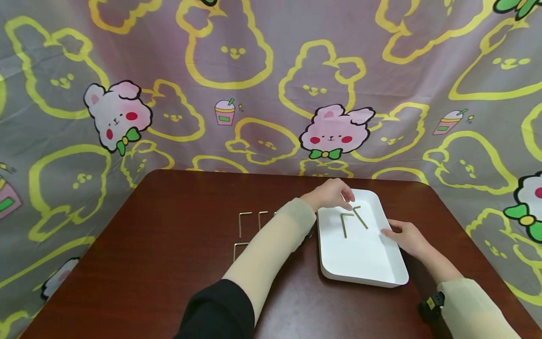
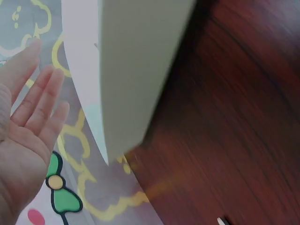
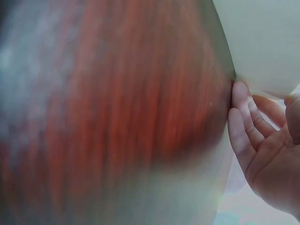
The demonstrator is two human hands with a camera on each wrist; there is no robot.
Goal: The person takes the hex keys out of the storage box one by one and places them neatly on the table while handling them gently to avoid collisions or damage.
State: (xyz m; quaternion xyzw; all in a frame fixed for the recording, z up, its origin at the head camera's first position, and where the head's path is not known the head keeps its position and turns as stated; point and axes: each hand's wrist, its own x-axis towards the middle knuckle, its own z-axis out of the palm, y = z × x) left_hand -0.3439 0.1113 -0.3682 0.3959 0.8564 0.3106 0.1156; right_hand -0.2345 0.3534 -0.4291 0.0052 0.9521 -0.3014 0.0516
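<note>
A shallow white tray [image 1: 360, 259] lies on the table in the head view. Two thin L-shaped hex keys are inside it: one key [image 1: 344, 226] nearly straight, another key [image 1: 361, 218] slanted. Above the tray's far left corner hovers my left hand [image 1: 332, 194], its thumb close to the slanted key's short end. Its fingers look extended in the left wrist view, with nothing visible between them. My right hand [image 1: 408, 239] holds the tray's right side, thumb over the rim; in the right wrist view its fingers [image 3: 241, 129] touch the outer wall.
More L-shaped hex keys lie on the brown table [image 1: 169, 235] left of the tray, such as one key [image 1: 240, 226] and a second key [image 1: 260, 220]; my left sleeve [image 1: 271, 245] partly covers others. A patterned cloth [image 1: 254, 103] hangs behind the table.
</note>
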